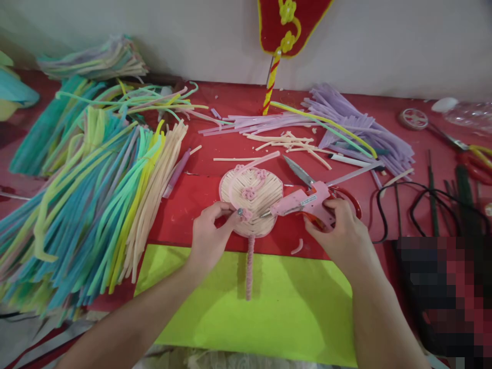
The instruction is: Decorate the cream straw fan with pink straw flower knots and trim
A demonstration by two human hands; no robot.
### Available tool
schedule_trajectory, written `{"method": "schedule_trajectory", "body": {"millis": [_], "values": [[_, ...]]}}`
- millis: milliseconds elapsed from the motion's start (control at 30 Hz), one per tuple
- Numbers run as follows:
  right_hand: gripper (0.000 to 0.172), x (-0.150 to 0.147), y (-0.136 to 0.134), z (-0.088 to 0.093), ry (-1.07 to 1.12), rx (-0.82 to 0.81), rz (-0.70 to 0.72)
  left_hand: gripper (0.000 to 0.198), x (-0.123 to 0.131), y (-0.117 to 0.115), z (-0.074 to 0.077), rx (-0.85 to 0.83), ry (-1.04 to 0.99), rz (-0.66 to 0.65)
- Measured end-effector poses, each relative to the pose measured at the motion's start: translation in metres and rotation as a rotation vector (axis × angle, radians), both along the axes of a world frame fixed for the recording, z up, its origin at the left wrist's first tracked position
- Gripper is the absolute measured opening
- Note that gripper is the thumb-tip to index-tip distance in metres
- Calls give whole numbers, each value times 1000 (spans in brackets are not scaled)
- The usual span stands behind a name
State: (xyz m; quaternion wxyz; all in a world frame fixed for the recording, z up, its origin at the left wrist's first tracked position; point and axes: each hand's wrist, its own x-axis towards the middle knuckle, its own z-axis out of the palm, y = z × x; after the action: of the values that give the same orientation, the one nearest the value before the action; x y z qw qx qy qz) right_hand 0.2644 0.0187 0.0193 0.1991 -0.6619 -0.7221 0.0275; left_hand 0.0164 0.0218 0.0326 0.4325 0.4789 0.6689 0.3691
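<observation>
Fan (265, 195), one; left fingers (220, 208) pinch one strip (265, 160); right fingers (338, 206) hold one glue gun (294, 202).

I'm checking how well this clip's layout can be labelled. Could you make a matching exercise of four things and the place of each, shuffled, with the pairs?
Things
1. Glue gun
2. Fan handle
3. Thick lavender pipe-cleaner bundle
4. Left hand

Places
A. Mostly over the lime-green sheet
B. At the lower left of the round fan, by a pink flower
C. In the right hand
D. Near the wall, right of the yellow-and-red striped stick

Pairs: 1-C, 2-A, 3-D, 4-B
</observation>
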Motion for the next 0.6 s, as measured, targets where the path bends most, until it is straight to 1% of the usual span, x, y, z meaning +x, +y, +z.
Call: {"method": "schedule_trajectory", "body": {"millis": [400,600], "values": [[26,-1,1,4,35,-11,-14,7,-1,1,0,-4,-17,2],[32,9,3,-3,15,-8,-2,7,-1,0,-1,2,-5,-4]]}}
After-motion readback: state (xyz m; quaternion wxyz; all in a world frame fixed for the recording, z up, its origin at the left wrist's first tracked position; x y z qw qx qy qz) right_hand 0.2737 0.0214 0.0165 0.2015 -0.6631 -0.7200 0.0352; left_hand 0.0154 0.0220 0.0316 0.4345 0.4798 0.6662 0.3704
